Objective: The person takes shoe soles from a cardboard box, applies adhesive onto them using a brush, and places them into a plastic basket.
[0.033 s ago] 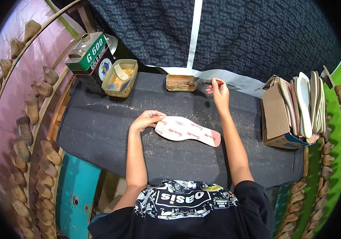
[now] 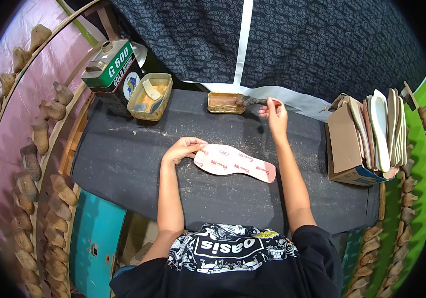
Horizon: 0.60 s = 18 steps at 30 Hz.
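An insole (image 2: 235, 163), pale with red print and a pinkish heel end, sits over the dark-covered table. My left hand (image 2: 184, 150) pinches its wide toe end between thumb and fingers. Farther off to the right, my right hand (image 2: 275, 115) is closed on the red handle of a brush (image 2: 255, 101). The brush's dark, caked head reaches over the right end of a small rectangular tin (image 2: 226, 110) with a brownish inside. How deep the bristles sit in the tin cannot be made out.
At the far left stand a green and black metal can (image 2: 111, 74) and a plastic tub (image 2: 146, 115) holding small pieces. A cardboard box (image 2: 344, 141) full of insoles is at the right. Racks of wooden shoe lasts (image 2: 39, 134) line both sides. Patterned dark cloth (image 2: 297, 44) hangs behind.
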### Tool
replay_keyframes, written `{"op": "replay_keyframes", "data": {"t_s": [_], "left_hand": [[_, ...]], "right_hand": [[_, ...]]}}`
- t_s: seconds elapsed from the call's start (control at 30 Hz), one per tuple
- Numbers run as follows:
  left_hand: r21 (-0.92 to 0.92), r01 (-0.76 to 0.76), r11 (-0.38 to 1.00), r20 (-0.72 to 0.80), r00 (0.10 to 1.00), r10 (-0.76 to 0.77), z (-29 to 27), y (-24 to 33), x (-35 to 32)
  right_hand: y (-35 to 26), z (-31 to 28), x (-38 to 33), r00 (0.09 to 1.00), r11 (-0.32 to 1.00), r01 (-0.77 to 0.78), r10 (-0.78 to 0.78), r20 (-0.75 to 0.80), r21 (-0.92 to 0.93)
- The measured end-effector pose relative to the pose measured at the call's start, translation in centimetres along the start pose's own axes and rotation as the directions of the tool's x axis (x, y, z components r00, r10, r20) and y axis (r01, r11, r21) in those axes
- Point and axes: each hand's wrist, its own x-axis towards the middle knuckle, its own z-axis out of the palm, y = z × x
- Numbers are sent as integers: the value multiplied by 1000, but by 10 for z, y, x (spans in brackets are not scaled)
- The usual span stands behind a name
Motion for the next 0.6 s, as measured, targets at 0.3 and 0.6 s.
{"op": "replay_keyframes", "data": {"t_s": [0.3, 0.6], "left_hand": [[43, 32, 999, -12, 999, -32, -4, -2, -1], [93, 62, 994, 83, 994, -70, -11, -2, 0]], "right_hand": [[3, -20, -48, 933, 863, -322, 359, -23, 389], [-26, -10, -137, 943, 912, -326, 294, 156, 250]]}}
